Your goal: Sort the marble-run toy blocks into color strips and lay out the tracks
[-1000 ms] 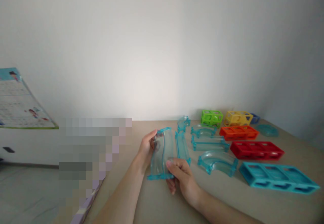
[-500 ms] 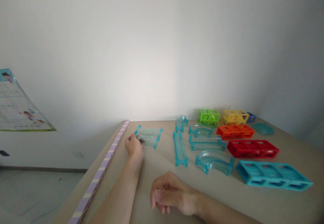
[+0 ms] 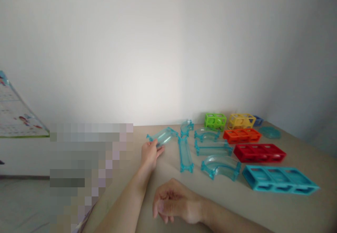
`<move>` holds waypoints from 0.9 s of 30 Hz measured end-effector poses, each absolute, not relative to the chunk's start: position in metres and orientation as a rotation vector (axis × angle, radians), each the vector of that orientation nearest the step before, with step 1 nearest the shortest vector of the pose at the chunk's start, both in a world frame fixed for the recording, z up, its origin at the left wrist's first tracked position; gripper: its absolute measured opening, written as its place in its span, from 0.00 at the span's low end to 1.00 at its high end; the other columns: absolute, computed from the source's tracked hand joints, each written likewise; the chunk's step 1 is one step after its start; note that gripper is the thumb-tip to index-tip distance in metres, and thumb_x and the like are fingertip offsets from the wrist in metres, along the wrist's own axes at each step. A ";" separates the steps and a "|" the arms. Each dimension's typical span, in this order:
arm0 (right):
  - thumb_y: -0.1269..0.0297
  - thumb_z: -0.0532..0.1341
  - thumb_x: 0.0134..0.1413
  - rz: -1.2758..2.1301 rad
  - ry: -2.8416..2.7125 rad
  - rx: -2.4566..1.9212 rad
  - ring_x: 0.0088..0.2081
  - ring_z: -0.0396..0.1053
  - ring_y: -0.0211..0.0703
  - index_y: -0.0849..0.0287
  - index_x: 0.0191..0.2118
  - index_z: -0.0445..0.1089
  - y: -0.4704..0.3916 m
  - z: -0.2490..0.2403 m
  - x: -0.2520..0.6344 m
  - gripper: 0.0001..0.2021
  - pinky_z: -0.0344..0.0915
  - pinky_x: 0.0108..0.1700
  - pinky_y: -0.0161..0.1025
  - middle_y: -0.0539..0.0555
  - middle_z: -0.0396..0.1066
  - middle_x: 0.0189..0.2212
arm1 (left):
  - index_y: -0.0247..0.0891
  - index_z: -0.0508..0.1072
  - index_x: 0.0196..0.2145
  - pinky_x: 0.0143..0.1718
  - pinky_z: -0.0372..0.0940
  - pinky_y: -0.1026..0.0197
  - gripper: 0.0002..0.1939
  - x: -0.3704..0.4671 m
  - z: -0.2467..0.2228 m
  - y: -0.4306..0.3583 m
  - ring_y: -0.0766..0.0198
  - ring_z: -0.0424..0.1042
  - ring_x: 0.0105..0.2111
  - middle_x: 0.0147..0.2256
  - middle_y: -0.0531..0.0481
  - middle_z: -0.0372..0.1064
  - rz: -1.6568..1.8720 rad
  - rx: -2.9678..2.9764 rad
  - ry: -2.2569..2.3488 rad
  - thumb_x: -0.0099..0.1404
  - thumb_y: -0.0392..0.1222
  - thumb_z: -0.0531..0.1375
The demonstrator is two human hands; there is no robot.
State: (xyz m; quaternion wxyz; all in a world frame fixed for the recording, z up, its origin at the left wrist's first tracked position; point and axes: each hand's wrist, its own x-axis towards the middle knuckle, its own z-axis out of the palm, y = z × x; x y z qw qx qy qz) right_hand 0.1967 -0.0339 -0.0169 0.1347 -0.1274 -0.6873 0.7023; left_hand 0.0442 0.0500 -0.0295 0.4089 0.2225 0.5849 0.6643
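Note:
At the far left of the table, my left hand (image 3: 150, 154) grips a clear teal curved track piece (image 3: 165, 137) by its near edge. That piece is turned at an angle, its right end close to the straight track piece (image 3: 185, 154). Nearer to me rests my right hand (image 3: 175, 201), fingers loosely curled in and nothing visible in them. To its right lie a large curved track piece (image 3: 221, 166), a wider straight track piece (image 3: 213, 148), a smaller curved piece (image 3: 207, 134) and a small upright-looking piece (image 3: 186, 127), all clear teal.
On the right stand open block frames: teal (image 3: 280, 180), red (image 3: 259, 153), orange (image 3: 242, 135), green (image 3: 215, 121), yellow (image 3: 241, 121) and blue (image 3: 258, 120). A teal disc (image 3: 270, 132) lies at the far right. The wall (image 3: 158, 50) rises behind the table. The table's left edge is pixelated.
My left hand has shifted right, and the curved track piece in it has turned and moved right toward the straight piece. My right hand keeps its curled pose. The view has shifted slightly.

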 end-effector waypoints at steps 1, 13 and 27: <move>0.36 0.59 0.46 2.037 -1.993 -0.372 0.18 0.59 0.31 0.66 0.30 0.73 -0.034 -0.017 0.197 0.30 0.56 0.21 0.28 0.48 0.63 0.18 | 0.36 0.63 0.28 0.32 0.72 0.57 0.10 0.047 -0.030 0.048 0.62 0.76 0.25 0.27 0.47 0.70 1.617 0.614 1.496 0.62 0.41 0.59; 0.38 0.60 0.46 2.048 -1.969 -0.384 0.18 0.58 0.31 0.64 0.29 0.72 -0.038 -0.009 0.198 0.27 0.56 0.21 0.29 0.47 0.62 0.17 | 0.43 0.75 0.41 0.62 0.50 0.50 0.23 0.041 -0.026 0.036 0.51 0.59 0.59 0.53 0.45 0.65 1.389 1.720 1.800 0.47 0.25 0.62; 0.40 0.61 0.47 2.038 -1.968 -0.404 0.18 0.59 0.31 0.65 0.27 0.72 -0.039 -0.007 0.197 0.26 0.56 0.21 0.28 0.47 0.62 0.17 | 0.42 0.78 0.43 0.53 0.60 0.51 0.14 0.037 -0.038 0.039 0.54 0.66 0.45 0.42 0.44 0.62 1.009 2.108 1.984 0.58 0.43 0.65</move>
